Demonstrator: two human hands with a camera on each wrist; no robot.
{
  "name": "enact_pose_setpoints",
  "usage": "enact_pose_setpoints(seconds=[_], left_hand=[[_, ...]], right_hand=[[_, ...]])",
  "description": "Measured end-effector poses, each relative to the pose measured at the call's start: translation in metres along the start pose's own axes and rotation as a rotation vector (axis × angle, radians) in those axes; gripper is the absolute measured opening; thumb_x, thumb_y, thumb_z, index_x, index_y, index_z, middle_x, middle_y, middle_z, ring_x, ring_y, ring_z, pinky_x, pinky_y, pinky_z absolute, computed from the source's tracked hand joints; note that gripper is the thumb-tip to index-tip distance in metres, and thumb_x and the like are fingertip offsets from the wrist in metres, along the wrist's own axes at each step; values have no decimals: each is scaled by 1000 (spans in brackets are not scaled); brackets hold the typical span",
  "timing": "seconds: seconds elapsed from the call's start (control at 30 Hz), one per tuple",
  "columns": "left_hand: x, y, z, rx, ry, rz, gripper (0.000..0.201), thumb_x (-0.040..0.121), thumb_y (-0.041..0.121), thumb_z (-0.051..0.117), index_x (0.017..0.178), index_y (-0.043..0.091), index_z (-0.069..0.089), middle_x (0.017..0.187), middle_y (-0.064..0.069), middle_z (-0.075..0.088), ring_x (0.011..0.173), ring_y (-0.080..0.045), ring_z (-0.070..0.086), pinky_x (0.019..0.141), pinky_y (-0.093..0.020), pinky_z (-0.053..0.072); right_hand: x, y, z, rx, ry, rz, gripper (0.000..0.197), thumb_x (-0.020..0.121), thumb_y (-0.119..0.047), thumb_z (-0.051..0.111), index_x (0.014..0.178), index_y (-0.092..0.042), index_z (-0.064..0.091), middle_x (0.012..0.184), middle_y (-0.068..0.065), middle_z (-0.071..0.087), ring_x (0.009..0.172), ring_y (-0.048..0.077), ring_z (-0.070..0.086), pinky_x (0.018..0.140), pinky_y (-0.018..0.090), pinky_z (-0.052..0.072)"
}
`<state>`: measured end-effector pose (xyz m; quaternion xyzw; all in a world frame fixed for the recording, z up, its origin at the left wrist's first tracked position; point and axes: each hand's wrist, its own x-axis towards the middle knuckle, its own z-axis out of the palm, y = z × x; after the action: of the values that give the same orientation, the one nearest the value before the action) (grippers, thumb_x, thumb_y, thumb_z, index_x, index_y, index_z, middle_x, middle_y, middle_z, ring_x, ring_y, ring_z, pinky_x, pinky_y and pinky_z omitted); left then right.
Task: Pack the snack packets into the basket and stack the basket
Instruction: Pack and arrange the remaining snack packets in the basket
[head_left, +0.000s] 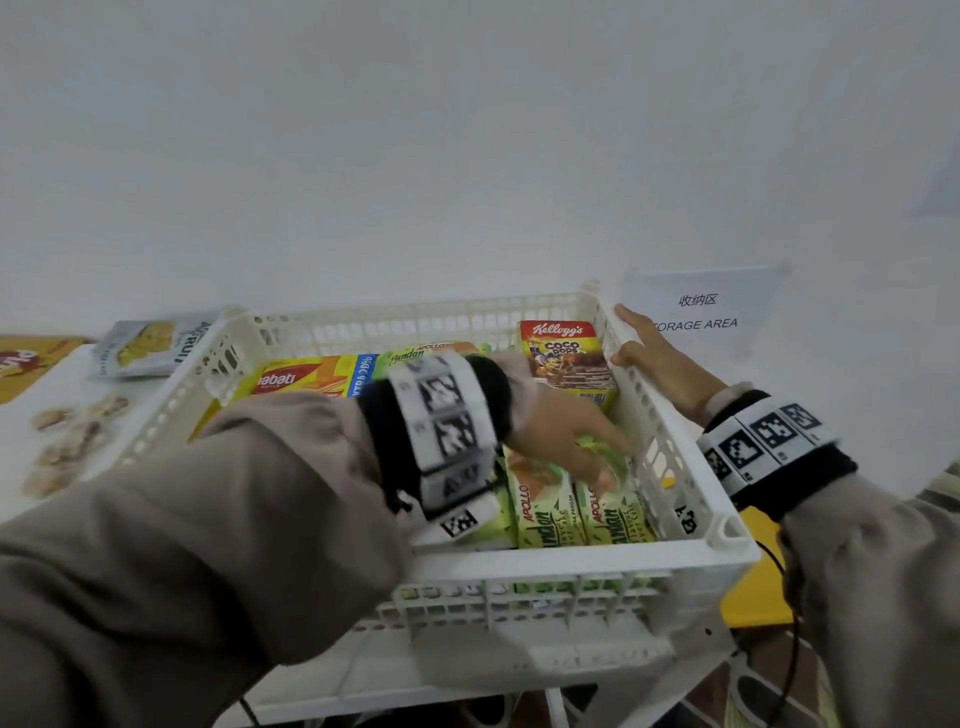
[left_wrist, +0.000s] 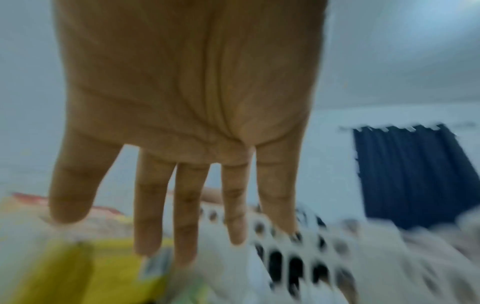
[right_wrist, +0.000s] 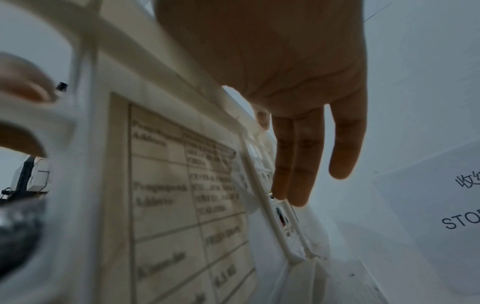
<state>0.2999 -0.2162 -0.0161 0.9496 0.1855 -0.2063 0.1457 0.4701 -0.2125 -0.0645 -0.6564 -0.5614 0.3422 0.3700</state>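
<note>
Basket: white slatted basket (head_left: 571, 558) sits in front of me on a second white basket (head_left: 519, 670). Its long axis runs left to right across my view.

Contents: green pandan cake packets (head_left: 550, 512) lie side by side at the near right, long axes pointing away from me. The Coco Pops box (head_left: 569, 361) is at the far right corner, the red and yellow wafer box (head_left: 306, 376) along the far left.

Left hand: left hand (head_left: 563, 434) reaches across into the basket's right half, fingers straight and spread, tips on or just above the pandan packets. I can't tell which, as the wrist view is smeared. It grips nothing.

Right hand: right hand (head_left: 660, 364) lies against the outside of the right wall near the far corner, fingers extended along the rim. Steadying, not clasping.

Still outside: a grey fruit pouch (head_left: 148, 345) lies on the table just beyond the basket's far left corner, with another yellow packet (head_left: 31, 364) at the left edge.

Key relation: the leftover packets lie to the far left, opposite where both hands now are. I judge the left hand the natural one to fetch them, though it must cross back over the basket first.
</note>
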Motion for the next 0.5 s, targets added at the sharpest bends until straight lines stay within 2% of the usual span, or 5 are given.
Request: enact_pose_setpoints(seconds=[0.1,0.2,0.33,0.43,0.5], left_hand=[[-33,-34,-25,-288,66,-63,33,89,16,57,122,17,51,118,-6,57,102,-12,55,86,-16,42],[-53,-63,-19,-377,18,-150,27,82,7,64,103,22,55,98,-1,58,80,-6,56,72,-15,43],[-51,-72,12,-266,-173,-253,42,78,7,70,116,17,58,96,1,58,60,11,54,56,-1,39],[-47,-69,22,-201,-225,-278,50,76,9,72,122,17,55,90,3,55,60,5,47,49,0,35],[-45,-65,23,-177,-224,-263,55,76,9,71,126,18,51,95,1,53,61,3,44,50,-2,35]], right_hand=[[0,0,0,-9,0,0,83,67,-39,41,146,-33,15,155,-7,16,141,19,18,109,33,17],[1,-1,-1,-31,-7,11,82,69,-40,42,146,-33,15,155,-4,17,140,23,21,111,38,17],[3,3,-4,-71,2,8,67,88,-30,47,146,-32,15,155,-2,19,140,25,23,110,39,18],[1,1,-3,-83,-3,9,74,81,-37,47,146,-33,15,155,-2,18,140,24,21,110,39,18],[2,-1,-2,-80,-1,14,80,71,-41,43,146,-34,15,155,-3,18,140,23,21,110,38,17]])
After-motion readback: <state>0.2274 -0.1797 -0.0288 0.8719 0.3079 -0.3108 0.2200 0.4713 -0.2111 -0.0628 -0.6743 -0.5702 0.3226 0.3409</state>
